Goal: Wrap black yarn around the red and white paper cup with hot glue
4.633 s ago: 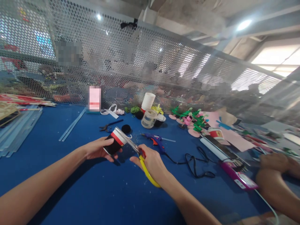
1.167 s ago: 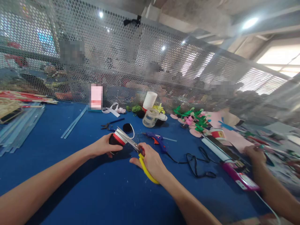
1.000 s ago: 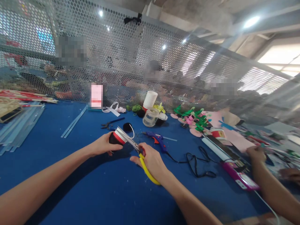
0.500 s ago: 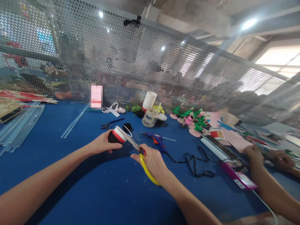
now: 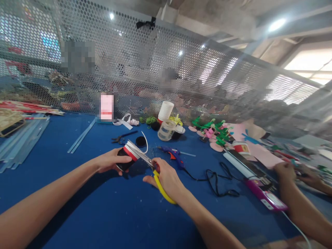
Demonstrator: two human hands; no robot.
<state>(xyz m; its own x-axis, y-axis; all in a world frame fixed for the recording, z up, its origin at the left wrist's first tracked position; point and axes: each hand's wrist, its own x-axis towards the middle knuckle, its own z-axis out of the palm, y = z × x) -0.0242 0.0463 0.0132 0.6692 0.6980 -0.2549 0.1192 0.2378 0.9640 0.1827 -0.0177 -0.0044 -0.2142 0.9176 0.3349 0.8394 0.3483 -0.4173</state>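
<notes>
- Left hand [image 5: 109, 161] grips the cup [image 5: 126, 158], lying sideways, rim toward the right hand [image 5: 167, 178].
- Right hand clasps the scissors [image 5: 147, 163], blades at the rim.

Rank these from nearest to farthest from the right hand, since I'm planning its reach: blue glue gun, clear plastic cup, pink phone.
1. blue glue gun, just beyond the right hand.
2. clear plastic cup, farther back by the mesh.
3. pink phone, far right.

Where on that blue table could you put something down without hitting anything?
Bare blue table lies near the viewer between the forearms, and left between the left hand and the clear strips. Right of the glue gun it is crowded with cord and paper cutouts.
</notes>
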